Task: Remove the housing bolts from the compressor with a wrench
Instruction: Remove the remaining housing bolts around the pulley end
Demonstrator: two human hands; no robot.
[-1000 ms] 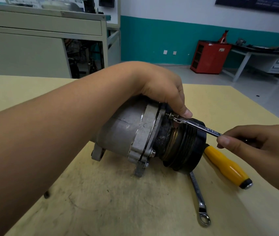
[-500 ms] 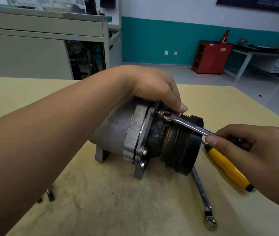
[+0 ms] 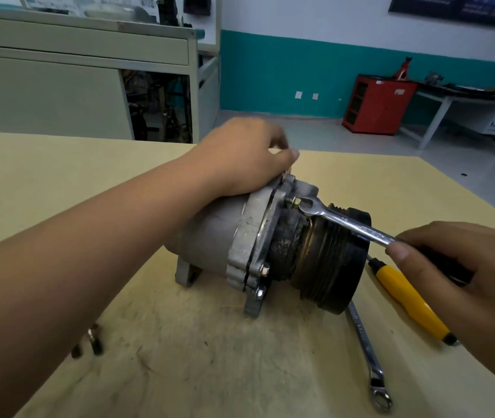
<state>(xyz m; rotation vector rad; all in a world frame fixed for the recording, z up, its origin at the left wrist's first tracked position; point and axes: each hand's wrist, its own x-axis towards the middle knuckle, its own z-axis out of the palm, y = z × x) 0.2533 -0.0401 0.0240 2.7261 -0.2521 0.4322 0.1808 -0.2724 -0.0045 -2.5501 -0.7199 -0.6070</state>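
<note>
Compressor (image 3: pixel 210 236) under left hand (image 3: pixel 240 158); right hand (image 3: pixel 466 267) grips wrench (image 3: pixel 346 221).

Grey compressor (image 3: pixel 216 236) with a black, grooved pulley (image 3: pixel 336 267); silver wrench (image 3: pixel 346 221); yellow screwdriver (image 3: pixel 406 300) (black tips); pale yellow tabletop (image 3: pixel 59 164), dark-smudged near its front edge; red cabinet (image 3: pixel 376 107); teal-banded wall (image 3: pixel 270 70).

The left forearm reaches in from lower left; the left hand (image 3: pixel 246 158) lies palm-down on the compressor (image 3: pixel 210 236) (its fingers are blurred). The right hand (image 3: pixel 457 267) holds the wrench (image 3: pixel 346 221) handle between thumb and curled fingers.
</note>
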